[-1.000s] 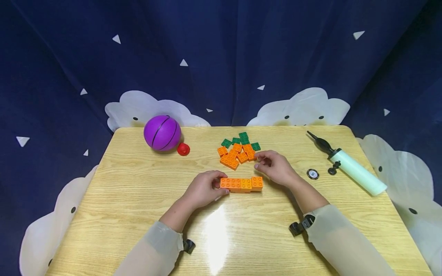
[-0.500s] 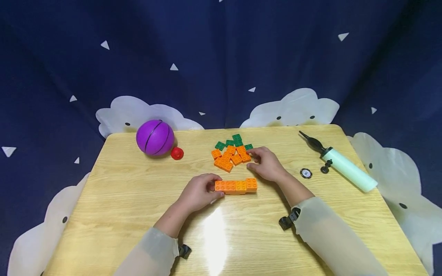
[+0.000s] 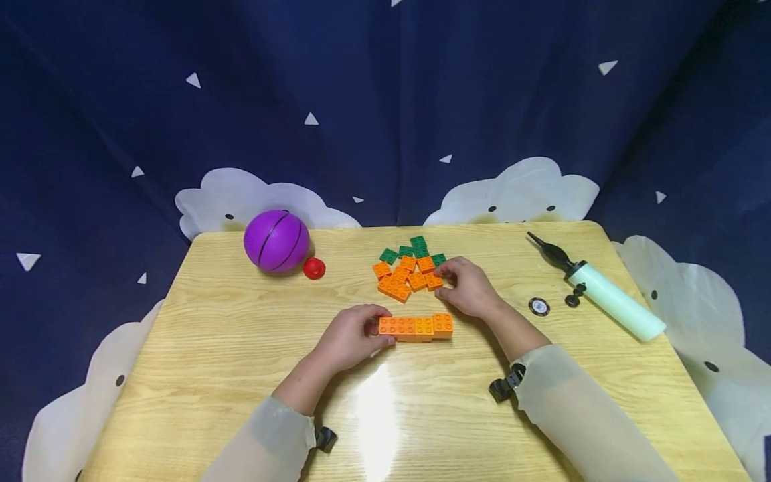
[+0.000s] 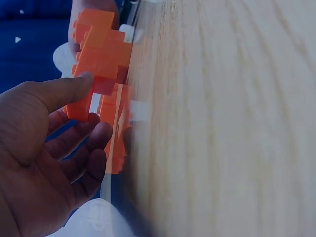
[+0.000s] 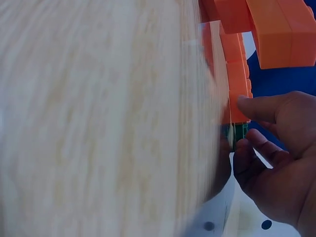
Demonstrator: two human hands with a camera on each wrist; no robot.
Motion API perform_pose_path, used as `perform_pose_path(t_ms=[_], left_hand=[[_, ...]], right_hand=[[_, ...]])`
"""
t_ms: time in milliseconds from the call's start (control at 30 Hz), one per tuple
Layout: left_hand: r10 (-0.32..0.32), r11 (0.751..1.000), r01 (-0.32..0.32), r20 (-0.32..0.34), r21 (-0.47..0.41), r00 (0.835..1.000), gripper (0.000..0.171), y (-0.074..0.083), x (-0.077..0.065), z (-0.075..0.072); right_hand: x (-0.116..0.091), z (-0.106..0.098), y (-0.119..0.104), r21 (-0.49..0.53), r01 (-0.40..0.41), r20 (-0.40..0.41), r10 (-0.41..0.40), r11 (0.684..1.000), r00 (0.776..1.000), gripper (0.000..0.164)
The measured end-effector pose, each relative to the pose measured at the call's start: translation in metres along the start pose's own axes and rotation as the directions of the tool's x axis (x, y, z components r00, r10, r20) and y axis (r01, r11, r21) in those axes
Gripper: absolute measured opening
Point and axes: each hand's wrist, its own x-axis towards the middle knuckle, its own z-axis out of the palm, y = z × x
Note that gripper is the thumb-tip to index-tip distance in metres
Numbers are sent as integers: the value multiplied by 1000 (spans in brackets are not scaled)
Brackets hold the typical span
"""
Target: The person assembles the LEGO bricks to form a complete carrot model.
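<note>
Orange bar (image 3: 405,327) in left hand (image 3: 355,337), on the near side of the block pile (image 3: 393,288).
Left thumb and fingers pinch the bar's left end, mid-counter (image 3: 241,348). Right hand (image 3: 472,289) pinches an orange block (image 3: 432,282) at the pile's right edge, near green blocks (image 3: 418,246). Purple ball (image 3: 276,241) far left; pump (image 3: 614,299) right.

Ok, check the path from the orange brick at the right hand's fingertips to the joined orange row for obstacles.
Nothing visible blocks it: between the orange brick at the right hand and the orange row in the left hand, only tabletop shows. The other loose bricks lie left of and behind that brick.
</note>
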Motion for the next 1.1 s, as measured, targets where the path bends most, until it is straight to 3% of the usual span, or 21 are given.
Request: perform_pose_path(t_ms=[600,1100], left_hand=[[11,1000,-11,4,-4,1000,41,2,2,0],[2,1000,-2,6,5,1000,42,2,0,0]], right_hand=[[-7,-5,3,-2,-32,31,32,999,999,25],[-23,-14,-9,46,6,23,-7,999,1000,23]])
